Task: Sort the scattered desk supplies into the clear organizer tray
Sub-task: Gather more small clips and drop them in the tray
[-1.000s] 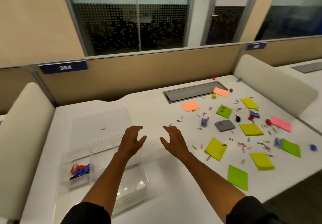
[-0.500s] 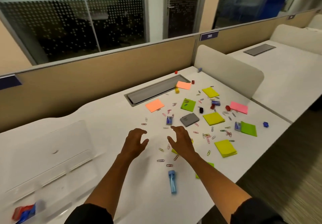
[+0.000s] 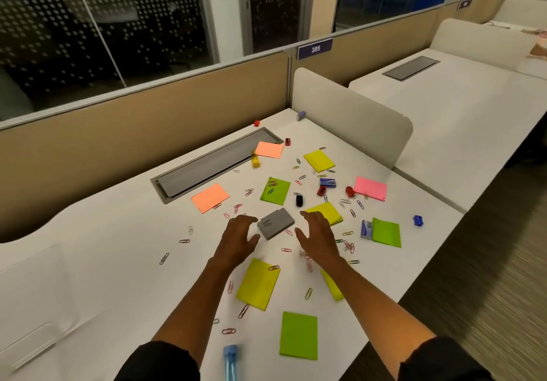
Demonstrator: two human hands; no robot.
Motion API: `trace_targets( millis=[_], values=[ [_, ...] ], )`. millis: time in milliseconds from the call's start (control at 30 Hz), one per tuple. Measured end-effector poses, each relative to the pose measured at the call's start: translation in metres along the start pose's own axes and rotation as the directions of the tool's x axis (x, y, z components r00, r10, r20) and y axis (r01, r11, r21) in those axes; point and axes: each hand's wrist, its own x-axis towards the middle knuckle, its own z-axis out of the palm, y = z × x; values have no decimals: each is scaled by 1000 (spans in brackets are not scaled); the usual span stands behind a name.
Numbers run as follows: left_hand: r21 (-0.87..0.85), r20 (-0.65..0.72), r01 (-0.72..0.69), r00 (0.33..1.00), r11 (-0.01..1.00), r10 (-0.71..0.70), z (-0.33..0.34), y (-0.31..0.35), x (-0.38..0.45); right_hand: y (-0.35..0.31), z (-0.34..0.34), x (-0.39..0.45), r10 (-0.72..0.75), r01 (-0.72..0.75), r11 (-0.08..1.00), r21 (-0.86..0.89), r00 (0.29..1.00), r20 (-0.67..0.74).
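Gray box (image 3: 276, 222) on desk between left hand (image 3: 239, 238) and right hand (image 3: 318, 237); both spread, holding nothing.

Desk (image 3: 103, 262) smooth matt white; on it matt paper sticky pads (image 3: 258, 284), matt grey box (image 3: 276, 223), glossy wire clips (image 3: 228, 331).

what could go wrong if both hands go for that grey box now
1. The left hand and right hand flank the grey box amid loose paper clips; closing in could scatter them.
2. The right forearm lies over a yellow sticky pad near the desk's front edge; a sweep may knock it off.
3. The organizer tray is barely in view at the left, so the carry means reaching far across.
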Motion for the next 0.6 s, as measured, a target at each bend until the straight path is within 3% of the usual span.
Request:
trace_targets(
  millis=[267, 600],
  values=[
    [-28, 78, 44, 996, 999, -42, 51, 36, 66, 54, -27, 54, 42, -41, 998, -40, 999, 14],
    [-2, 109, -23, 994, 1000, 23, 87, 63, 123, 82, -33, 107, -20, 23, 996, -86, 999, 27]
  ],
)
